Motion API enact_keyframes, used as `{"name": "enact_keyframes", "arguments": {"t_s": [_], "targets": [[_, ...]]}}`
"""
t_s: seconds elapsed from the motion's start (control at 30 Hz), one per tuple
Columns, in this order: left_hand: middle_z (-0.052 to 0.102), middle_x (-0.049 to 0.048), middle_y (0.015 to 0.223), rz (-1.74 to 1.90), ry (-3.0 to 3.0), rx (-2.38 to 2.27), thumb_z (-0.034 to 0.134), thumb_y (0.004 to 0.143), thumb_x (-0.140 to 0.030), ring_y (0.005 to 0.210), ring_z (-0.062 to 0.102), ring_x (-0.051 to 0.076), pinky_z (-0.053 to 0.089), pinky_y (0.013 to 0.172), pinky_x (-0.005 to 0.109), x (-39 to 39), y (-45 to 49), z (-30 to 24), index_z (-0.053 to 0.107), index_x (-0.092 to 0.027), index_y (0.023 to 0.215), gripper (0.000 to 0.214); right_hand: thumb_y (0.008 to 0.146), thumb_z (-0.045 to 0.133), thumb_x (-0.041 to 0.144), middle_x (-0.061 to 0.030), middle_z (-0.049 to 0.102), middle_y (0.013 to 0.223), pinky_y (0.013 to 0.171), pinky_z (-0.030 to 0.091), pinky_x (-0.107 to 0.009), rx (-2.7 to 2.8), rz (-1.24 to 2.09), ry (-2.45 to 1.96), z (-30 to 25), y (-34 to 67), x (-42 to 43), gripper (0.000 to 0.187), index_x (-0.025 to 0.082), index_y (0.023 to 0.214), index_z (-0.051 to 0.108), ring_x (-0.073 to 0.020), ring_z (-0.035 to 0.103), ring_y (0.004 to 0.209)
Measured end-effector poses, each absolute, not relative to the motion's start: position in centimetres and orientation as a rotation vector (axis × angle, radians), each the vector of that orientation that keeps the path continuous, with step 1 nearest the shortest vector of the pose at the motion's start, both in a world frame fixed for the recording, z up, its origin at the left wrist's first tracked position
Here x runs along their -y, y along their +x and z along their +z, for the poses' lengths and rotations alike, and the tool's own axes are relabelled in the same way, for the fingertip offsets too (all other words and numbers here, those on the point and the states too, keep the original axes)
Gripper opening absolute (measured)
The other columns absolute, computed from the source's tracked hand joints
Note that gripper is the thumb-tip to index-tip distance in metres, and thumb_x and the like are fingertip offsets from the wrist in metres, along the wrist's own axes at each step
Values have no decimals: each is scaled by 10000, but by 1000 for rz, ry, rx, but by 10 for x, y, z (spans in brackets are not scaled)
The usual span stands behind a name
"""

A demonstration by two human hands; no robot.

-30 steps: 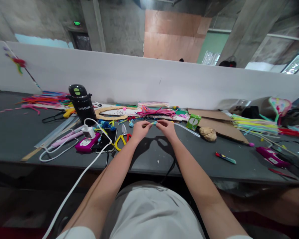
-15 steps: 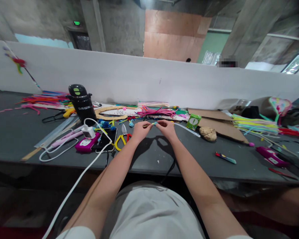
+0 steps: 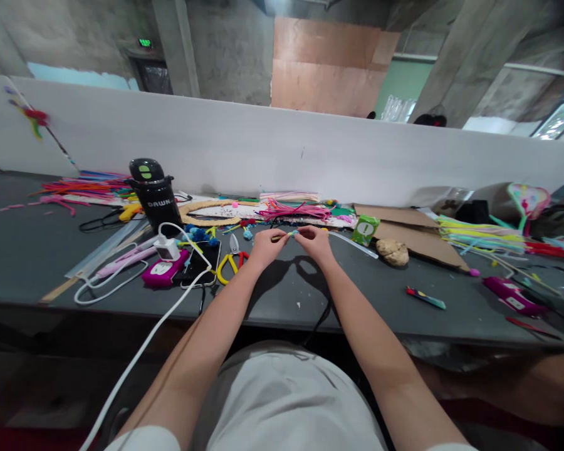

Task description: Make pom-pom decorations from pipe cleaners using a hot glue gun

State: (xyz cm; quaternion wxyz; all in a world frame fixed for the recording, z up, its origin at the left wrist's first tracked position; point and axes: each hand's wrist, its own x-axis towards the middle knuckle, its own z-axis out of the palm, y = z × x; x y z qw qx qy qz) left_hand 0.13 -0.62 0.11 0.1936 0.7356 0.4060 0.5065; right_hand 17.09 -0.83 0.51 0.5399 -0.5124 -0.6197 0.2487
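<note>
Pinching narrowly, left hand (image 3: pixel 263 246) and right hand (image 3: pixel 316 242) are gripping a pipe cleaner (image 3: pixel 289 233) by its ends; likely light, bendy.

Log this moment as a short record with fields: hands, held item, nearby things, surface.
Left hand: pinches one end of the pipe cleaner
Right hand: pinches its other end
Left of hands: yellow-handled snips, phone, black bottle
Right of hands: green tissue pack, cardboard
Surface: dark table
</note>
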Motion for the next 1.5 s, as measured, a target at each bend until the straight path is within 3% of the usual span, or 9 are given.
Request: {"name": "enact_keyframes", "arguments": {"t_s": [0.37, 0.57, 0.87, 1.07, 1.17, 1.3, 1.5], "targets": [[727, 47, 775, 1408, 2001, -1157, 626, 806, -329, 727, 654, 174, 492, 658, 250, 7, 0, 3, 731, -174, 799, 187, 718, 584, 320, -34, 693, 725, 686, 518, -301, 1424, 693, -1153, 5, 173, 4, 237, 172, 865, 696, -186, 651, 707], [698, 53, 742, 1397, 1918, -1155, 579, 817, -317, 680, 630, 165, 481, 642, 253, 3, -2, 2, 696, -166, 773, 196, 719, 569, 276, -37, 699, 836, 718, 504, -289, 1529, 518, -1128, 10, 173, 9, 197, 190, 857, 681, -179, 639, 765], [641, 34, 645, 1393, 1819, -1176, 567, 798, -346, 606, 583, 152, 428, 569, 247, 1, -3, 3, 677, -157, 729, 229, 825, 517, 410, -50, 671, 814, 678, 460, -265, 1556, 465, -1123, 9, 174, 9, 257, 187, 868, 638, -172, 605, 743], [624, 24, 617, 1423, 1623, -1156, 615, 756, -388, 578, 562, 144, 412, 541, 239, -2, -5, 4, 688, -150, 751, 249, 888, 397, 537, 17, 433, 490, 523, 316, -250, 1628, 440, -1252, 8, 175, 11, 499, 194, 536, 480, -115, 418, 500], [616, 18, 601, 1452, 1481, -1106, 651, 723, -396, 554, 537, 128, 404, 534, 233, -1, -5, 8, 689, -145, 744, 255, 843, 463, 494, 34, 327, 455, 487, 247, -258, 1732, 439, -1351, 9, 174, 14, 498, 192, 456, 380, -92, 327, 463], [594, 11, 573, 1476, 1310, -1035, 684, 697, -422, 523, 502, 106, 382, 518, 224, 2, -6, 14, 687, -143, 702, 279, 762, 557, 465, 41, 329, 424, 453, 236, -257, 1929, 617, -1577, 14, 178, 20, 458, 190, 434, 393, -81, 304, 419], [580, 10, 565, 1486, 1254, -1010, 694, 697, -420, 507, 485, 93, 366, 501, 213, 3, -7, 15, 685, -142, 679, 278, 732, 582, 637, -8, 460, 417, 435, 304, -270, 2210, 1009, -1672, 29, 216, 32, 539, 181, 459, 497, -112, 393, 384]]}}
